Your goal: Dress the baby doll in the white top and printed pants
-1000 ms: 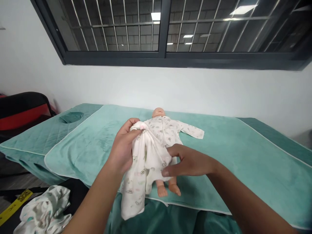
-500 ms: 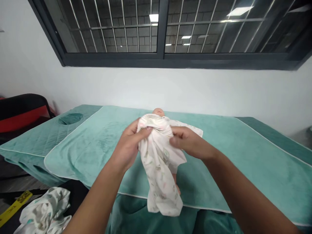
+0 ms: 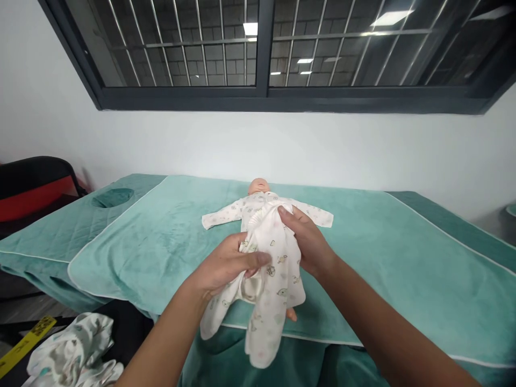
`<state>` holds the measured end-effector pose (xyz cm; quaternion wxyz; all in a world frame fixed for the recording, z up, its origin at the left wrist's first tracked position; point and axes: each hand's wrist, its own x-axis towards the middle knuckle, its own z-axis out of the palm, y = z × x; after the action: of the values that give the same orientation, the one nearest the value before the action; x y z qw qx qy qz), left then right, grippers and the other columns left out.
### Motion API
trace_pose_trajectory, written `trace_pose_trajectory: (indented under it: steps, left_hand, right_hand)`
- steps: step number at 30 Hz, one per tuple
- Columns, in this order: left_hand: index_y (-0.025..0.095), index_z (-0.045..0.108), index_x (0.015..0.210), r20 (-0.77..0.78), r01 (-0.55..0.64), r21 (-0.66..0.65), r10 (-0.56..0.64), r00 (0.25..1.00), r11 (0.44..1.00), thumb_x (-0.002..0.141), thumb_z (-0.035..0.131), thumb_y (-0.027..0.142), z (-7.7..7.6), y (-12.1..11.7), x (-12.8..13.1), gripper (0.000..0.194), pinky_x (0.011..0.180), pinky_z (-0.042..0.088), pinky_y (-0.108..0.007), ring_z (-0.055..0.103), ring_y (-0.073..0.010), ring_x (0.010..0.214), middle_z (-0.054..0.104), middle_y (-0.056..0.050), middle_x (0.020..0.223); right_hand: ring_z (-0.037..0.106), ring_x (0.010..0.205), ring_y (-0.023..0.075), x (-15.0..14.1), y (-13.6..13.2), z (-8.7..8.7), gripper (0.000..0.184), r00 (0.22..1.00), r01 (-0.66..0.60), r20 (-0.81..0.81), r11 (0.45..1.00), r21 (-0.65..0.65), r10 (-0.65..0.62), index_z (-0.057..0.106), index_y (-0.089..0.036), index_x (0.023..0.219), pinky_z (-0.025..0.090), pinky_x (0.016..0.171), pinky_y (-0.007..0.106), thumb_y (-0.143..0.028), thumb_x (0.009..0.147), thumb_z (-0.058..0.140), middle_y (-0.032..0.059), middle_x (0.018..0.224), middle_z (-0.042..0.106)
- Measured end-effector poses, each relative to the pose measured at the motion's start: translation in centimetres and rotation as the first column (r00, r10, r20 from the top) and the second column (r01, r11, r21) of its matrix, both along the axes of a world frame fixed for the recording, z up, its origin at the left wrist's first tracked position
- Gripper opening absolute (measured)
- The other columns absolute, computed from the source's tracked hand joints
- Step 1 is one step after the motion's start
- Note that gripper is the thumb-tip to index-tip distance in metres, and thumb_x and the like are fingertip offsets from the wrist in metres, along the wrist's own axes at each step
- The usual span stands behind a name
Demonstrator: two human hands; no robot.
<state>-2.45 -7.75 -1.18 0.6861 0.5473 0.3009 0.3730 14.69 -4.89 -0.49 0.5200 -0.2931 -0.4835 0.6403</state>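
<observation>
Small white baby pants [image 3: 272, 269] with a printed pattern hang in front of me, their two legs dangling apart. My left hand [image 3: 231, 263] pinches the cloth at the side below the waist. At the gathered waistband, my right hand [image 3: 306, 236] is closed on the upper right edge. Behind the pants a baby doll [image 3: 258, 186] lies on its back, head toward the wall. It wears a white patterned top [image 3: 226, 213] with both sleeves spread outward. One doll foot shows below the pants; most of its lower body is hidden.
A light green cover [image 3: 153, 242] with white piping lies over the bed. At its left end is a face hole [image 3: 113, 197]. A crumpled patterned cloth [image 3: 74, 349] and a yellow strap [image 3: 26, 344] are at lower left. A barred window [image 3: 262, 97] is above.
The bunched pants have swung so both legs now hang separately. My left hand has moved lower, my right stays at the waistband. More of the doll's top and its left-side sleeve show.
</observation>
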Motion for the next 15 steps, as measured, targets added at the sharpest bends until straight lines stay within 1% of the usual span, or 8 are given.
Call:
trace_pose_trajectory:
  steps: [3,6,7,9,12,13,14,15]
  left_hand:
    - [0.017,0.067,0.098,-0.068,-0.067,0.02,0.068,0.995,0.998,0.068,0.077,0.031,0.2,-0.4,0.6,0.035,0.068,0.048,-0.029,0.065,-0.021,0.078,0.069,-0.006,0.089]
    - [0.015,0.067,0.1,-0.012,-0.192,-0.013,0.192,0.981,0.981,0.072,0.074,0.034,-0.1,-0.3,1.1,0.034,0.071,0.05,-0.031,0.067,-0.023,0.079,0.071,-0.008,0.091]
    - [0.015,0.066,0.102,0.055,-0.267,-0.047,0.27,0.961,0.962,0.074,0.073,0.034,-0.2,-0.1,1.3,0.035,0.07,0.05,-0.03,0.067,-0.0218,0.077,0.071,-0.008,0.09]
    - [0.015,0.064,0.107,0.189,-0.394,-0.113,0.409,0.893,0.912,0.075,0.071,0.03,-0.5,0.4,1.4,0.036,0.068,0.05,-0.027,0.066,-0.0188,0.073,0.071,-0.006,0.088]
    - [0.017,0.063,0.109,0.269,-0.429,-0.163,0.458,0.847,0.889,0.075,0.07,0.025,-1.0,0.9,1.5,0.036,0.064,0.049,-0.024,0.066,-0.0168,0.07,0.072,-0.004,0.087]
    - [0.017,0.063,0.11,0.271,-0.405,-0.179,0.441,0.856,0.897,0.075,0.07,0.026,-1.2,0.9,1.6,0.037,0.064,0.05,-0.025,0.066,-0.0172,0.07,0.072,-0.004,0.088]
    - [0.017,0.063,0.111,0.266,-0.367,-0.201,0.411,0.872,0.908,0.076,0.07,0.028,-1.4,0.9,1.5,0.038,0.066,0.051,-0.026,0.067,-0.0184,0.072,0.072,-0.005,0.09]
    - [0.017,0.063,0.112,0.258,-0.323,-0.224,0.376,0.89,0.919,0.077,0.069,0.032,-1.6,0.8,1.4,0.039,0.068,0.051,-0.028,0.068,-0.0197,0.075,0.072,-0.007,0.093]
  right_hand:
    - [0.057,0.064,0.0129,-0.3,0.0,-0.9,0.03,0.999,0.032,0.029,1.0,0.001,-0.032,0.061,-0.02,0.096,0.046,0.059,0.023,-0.048,0.085,0.061,0.0003,0.076,0.064]
    - [0.058,0.067,0.0131,0.1,0.1,-1.3,0.032,0.995,0.051,0.084,0.998,0.035,-0.054,0.062,-0.019,0.095,0.045,0.06,0.023,-0.049,0.086,0.06,0.0002,0.078,0.065]
    - [0.058,0.068,0.013,0.4,0.1,-1.4,0.033,0.993,0.011,0.117,0.999,0.042,-0.016,0.063,-0.018,0.095,0.045,0.061,0.023,-0.05,0.085,0.061,0.0005,0.079,0.066]
    - [0.059,0.069,0.0135,1.2,0.0,-1.5,0.034,0.954,-0.2,0.232,0.979,0.03,0.188,0.065,-0.017,0.093,0.046,0.062,0.023,-0.049,0.082,0.065,0.0011,0.081,0.067]
    - [0.06,0.068,0.0143,2.1,-0.4,-1.7,0.031,0.732,-0.563,0.413,0.823,-0.081,0.542,0.069,-0.014,0.087,0.046,0.061,0.024,-0.041,0.074,0.075,0.0011,0.078,0.067]
    - [0.061,0.067,0.0142,2.3,-0.5,-1.8,0.029,0.687,-0.604,0.435,0.79,-0.105,0.583,0.069,-0.014,0.085,0.046,0.06,0.023,-0.039,0.073,0.076,0.001,0.076,0.067]
    - [0.061,0.066,0.0139,2.4,-0.6,-2.0,0.027,0.696,-0.596,0.427,0.796,-0.105,0.577,0.07,-0.013,0.083,0.046,0.06,0.023,-0.038,0.073,0.076,0.0011,0.075,0.067]
    - [0.061,0.066,0.0136,2.4,-0.7,-2.2,0.026,0.755,-0.544,0.386,0.835,-0.085,0.531,0.07,-0.013,0.083,0.046,0.06,0.023,-0.038,0.075,0.075,0.0014,0.075,0.067]
